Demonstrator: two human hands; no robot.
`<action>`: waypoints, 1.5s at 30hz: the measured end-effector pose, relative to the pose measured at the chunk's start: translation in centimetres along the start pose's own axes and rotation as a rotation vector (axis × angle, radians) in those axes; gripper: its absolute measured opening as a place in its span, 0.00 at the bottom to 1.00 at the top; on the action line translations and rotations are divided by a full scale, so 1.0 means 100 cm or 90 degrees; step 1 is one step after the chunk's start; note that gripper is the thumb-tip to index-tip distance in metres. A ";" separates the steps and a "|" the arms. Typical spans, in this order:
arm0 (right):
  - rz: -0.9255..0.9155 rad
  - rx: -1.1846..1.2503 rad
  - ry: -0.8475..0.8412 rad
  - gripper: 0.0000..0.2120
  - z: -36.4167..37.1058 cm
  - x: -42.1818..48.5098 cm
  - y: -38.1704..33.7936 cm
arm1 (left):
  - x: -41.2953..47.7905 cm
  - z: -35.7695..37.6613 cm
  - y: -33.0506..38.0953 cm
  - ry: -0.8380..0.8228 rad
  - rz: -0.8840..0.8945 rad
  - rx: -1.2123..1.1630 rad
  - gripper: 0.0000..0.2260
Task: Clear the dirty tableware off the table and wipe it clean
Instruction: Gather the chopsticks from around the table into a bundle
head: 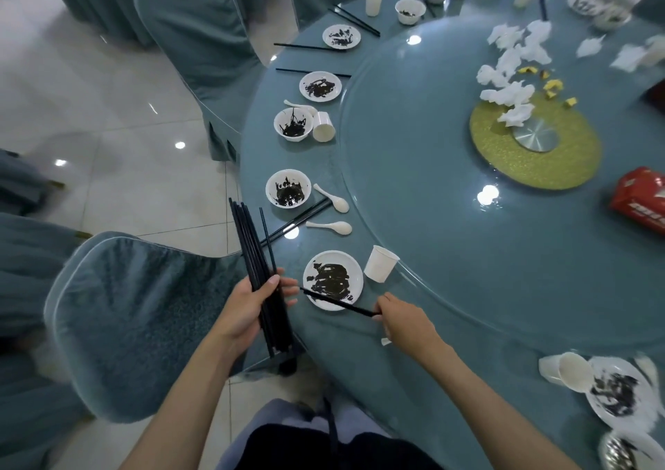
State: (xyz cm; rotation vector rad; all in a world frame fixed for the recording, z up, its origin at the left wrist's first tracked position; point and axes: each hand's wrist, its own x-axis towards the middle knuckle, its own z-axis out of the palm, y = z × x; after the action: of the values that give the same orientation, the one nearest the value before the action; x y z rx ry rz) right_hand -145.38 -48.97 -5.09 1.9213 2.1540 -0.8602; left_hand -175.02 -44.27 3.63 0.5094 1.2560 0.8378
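Observation:
My left hand (252, 304) grips a bundle of several black chopsticks (252, 253), held upright just off the table's near-left edge. My right hand (403, 320) pinches the end of a black chopstick (334, 300) that lies across a dirty white plate (354, 275). A white paper cup (380, 263) stands beside that plate. Further along the edge of the round blue table (414, 361) sit dirty bowls (288, 189) (293, 124), white spoons (331, 198) (329, 227), more plates (320, 86) (341, 36) and loose chopsticks (298, 223).
A glass turntable (449, 181) with a gold centre ring (575, 167) carries crumpled tissues (511, 70), yellow scraps and a red tissue box (638, 201). Blue-covered chairs (136, 322) (194, 30) ring the table's left side. Stacked cups (565, 370) and a dirty plate (644, 415) lie at lower right.

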 end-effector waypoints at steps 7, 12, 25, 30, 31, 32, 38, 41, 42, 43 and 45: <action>0.156 0.475 0.060 0.02 -0.015 0.016 -0.071 | -0.013 -0.012 -0.009 0.002 0.016 0.018 0.11; 0.107 0.652 0.039 0.03 -0.011 0.024 -0.137 | -0.021 -0.030 -0.026 -0.003 0.011 0.006 0.09; 0.156 0.644 0.160 0.04 0.048 0.012 -0.273 | -0.035 -0.129 -0.019 -0.089 0.024 0.067 0.11; 0.217 0.686 0.259 0.03 0.079 -0.008 -0.325 | -0.048 -0.174 -0.012 -0.168 -0.028 0.034 0.11; 0.222 0.686 0.278 0.03 0.081 -0.011 -0.331 | -0.049 -0.178 -0.011 -0.178 -0.039 0.030 0.11; 0.227 0.691 0.296 0.03 0.083 -0.014 -0.337 | -0.051 -0.182 -0.010 -0.185 -0.049 0.032 0.11; 0.265 0.743 0.361 0.06 0.071 -0.017 -0.360 | -0.041 -0.188 0.006 -0.177 -0.066 0.083 0.10; 0.256 0.695 0.393 0.05 0.060 -0.003 -0.365 | -0.027 -0.191 0.022 -0.187 -0.044 0.112 0.09; 0.253 0.671 0.391 0.04 0.057 0.003 -0.366 | -0.021 -0.193 0.029 -0.192 -0.039 0.118 0.09; 0.249 0.648 0.382 0.04 0.054 0.010 -0.367 | -0.016 -0.194 0.035 -0.194 -0.035 0.121 0.09; 0.236 0.614 0.367 0.04 0.048 0.023 -0.371 | -0.006 -0.199 0.050 -0.187 -0.025 0.115 0.09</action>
State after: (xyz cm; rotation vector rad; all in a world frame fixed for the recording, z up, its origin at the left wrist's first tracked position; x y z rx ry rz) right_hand -182.15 -50.33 1.91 3.2208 1.5640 -1.5967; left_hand -195.47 -43.76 2.51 0.7222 1.0709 0.5940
